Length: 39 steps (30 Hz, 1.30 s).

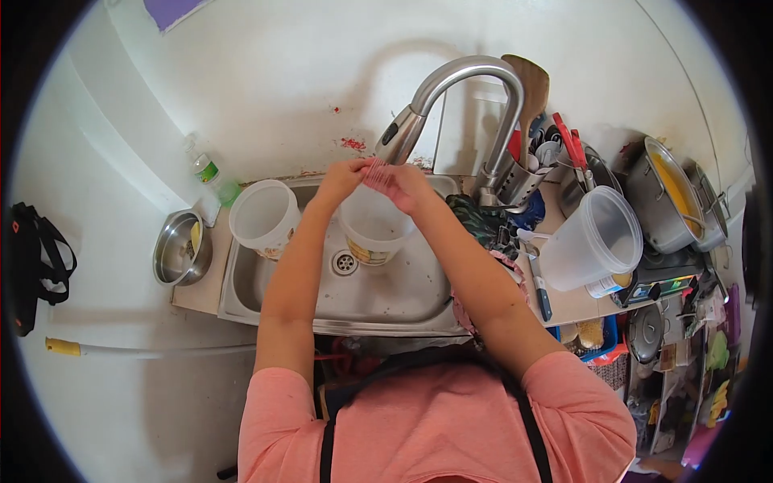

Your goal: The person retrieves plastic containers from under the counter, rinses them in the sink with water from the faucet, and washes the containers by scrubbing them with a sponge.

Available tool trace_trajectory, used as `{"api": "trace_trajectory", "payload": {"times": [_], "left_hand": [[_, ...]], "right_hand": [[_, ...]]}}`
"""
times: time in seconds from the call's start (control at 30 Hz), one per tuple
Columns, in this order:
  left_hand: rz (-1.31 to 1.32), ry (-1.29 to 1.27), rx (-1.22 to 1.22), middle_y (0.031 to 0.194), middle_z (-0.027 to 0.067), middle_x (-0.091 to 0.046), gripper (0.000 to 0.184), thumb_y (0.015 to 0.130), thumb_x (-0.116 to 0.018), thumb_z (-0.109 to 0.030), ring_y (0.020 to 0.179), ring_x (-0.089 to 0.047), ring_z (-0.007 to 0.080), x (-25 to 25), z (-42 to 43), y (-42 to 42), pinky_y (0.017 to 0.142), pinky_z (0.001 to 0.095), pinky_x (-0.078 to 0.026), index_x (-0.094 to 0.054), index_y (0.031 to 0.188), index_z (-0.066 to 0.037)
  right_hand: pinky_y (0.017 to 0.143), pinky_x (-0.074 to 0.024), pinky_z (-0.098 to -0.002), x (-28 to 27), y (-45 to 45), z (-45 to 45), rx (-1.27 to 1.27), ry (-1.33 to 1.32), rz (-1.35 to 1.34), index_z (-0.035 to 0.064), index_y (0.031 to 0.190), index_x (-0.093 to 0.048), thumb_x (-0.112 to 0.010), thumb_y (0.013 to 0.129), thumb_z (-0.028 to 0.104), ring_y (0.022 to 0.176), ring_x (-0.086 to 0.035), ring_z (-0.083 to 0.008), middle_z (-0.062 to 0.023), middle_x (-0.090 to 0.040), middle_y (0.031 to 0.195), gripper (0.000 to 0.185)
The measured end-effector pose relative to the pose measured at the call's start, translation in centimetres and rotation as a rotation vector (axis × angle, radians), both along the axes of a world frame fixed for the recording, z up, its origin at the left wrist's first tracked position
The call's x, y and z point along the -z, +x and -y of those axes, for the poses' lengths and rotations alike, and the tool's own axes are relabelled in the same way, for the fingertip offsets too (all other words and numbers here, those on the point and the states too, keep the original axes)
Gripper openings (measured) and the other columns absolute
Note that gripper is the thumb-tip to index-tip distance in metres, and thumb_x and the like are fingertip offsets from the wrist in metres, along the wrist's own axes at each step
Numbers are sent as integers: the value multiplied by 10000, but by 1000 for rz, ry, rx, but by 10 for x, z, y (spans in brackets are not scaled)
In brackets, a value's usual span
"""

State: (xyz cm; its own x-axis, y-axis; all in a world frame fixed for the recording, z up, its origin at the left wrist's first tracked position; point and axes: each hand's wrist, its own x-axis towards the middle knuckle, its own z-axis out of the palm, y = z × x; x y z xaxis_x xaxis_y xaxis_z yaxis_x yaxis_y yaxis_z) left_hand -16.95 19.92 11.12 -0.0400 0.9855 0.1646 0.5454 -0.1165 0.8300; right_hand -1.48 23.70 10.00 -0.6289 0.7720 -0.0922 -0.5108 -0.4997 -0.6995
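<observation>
Water streams from the spray head of the steel faucet (403, 137) onto both of my hands. My left hand (345, 180) meets my right hand (399, 185) under the spray, fingers bent and overlapping. Whether anything lies between the fingers is too small to make out. Just below the hands, a translucent plastic tub (377, 229) stands in the steel sink (322, 310), to the right of the drain (345, 262). Another white tub (264, 214) is at the sink's left side, near my left forearm.
A steel bowl (182, 248) and a green-labelled bottle (211, 175) are left of the sink. On the right are a large clear container (592, 240), a knife (540, 286), a utensil holder (519, 183) and a big pot (664, 196).
</observation>
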Motion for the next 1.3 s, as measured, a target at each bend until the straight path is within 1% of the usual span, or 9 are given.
{"api": "trace_trajectory", "payload": {"times": [0.23,0.4,0.53,0.67,0.77,0.87,1.03,1.17,1.3], "left_hand": [[-109,181,355,867,108,-656,234,784,-566,-99,801,-625,206,10,-18,-6,709,340,-481,-591,1014,-65],[-813,132,244,857,173,-632,227,807,-480,-88,813,-611,346,6,-2,23,692,431,-485,-547,1023,-86],[-996,384,207,784,197,-605,265,848,-452,-113,708,-605,342,28,-13,9,602,403,-497,-493,1103,-51],[-727,-187,-134,936,230,-621,475,785,-431,-39,837,-621,351,-19,3,11,703,442,-498,-500,1235,-175],[-739,-291,71,971,252,-611,478,789,-381,-29,676,-645,358,-38,6,-3,509,417,-541,-497,1236,-151],[-511,-360,-163,813,158,-633,447,825,-434,-130,615,-636,282,-38,2,-15,424,399,-530,-474,1267,-183],[-180,-720,-107,894,80,-630,373,860,-448,-285,758,-617,233,-34,-14,-31,576,393,-510,-534,1193,-140],[172,-579,-27,983,44,-621,389,870,-458,-427,855,-581,204,-32,4,-13,729,335,-479,-571,1129,-160],[37,-420,260,1101,95,-575,535,860,-479,-521,994,-542,189,-17,-4,12,861,316,-428,-573,1127,-66]], "right_hand": [[756,-485,-296,-34,17,12,-144,342,216,1,1014,-586,-536,818,66,852,-607,-179,-102,-632,972,212],[845,-461,-315,-44,58,3,-227,559,732,32,1034,-607,-527,859,147,913,-592,-186,-94,-628,983,224],[867,-446,-374,-32,66,29,-414,1424,1026,76,1033,-607,-531,872,267,986,-583,-234,-108,-623,1022,261],[845,-439,-407,-34,68,65,-478,1640,1346,66,1068,-570,-571,826,366,1000,-571,-321,-146,-622,1003,385],[819,-446,-405,-23,59,42,-485,1570,1097,56,1052,-566,-592,796,366,956,-574,-347,-178,-619,953,402],[789,-446,-410,-39,55,47,-375,1533,1120,49,1015,-573,-605,781,332,906,-574,-354,-191,-612,910,368],[738,-433,-366,-46,64,25,-296,1380,946,55,950,-593,-601,795,317,855,-586,-274,-130,-620,843,304],[745,-418,-395,-15,72,22,-217,732,755,103,923,-606,-583,827,367,858,-573,-211,-50,-621,847,282],[804,-404,-495,1,75,44,-161,105,566,159,1074,-540,-570,845,396,941,-542,-276,-48,-580,1015,332]]}}
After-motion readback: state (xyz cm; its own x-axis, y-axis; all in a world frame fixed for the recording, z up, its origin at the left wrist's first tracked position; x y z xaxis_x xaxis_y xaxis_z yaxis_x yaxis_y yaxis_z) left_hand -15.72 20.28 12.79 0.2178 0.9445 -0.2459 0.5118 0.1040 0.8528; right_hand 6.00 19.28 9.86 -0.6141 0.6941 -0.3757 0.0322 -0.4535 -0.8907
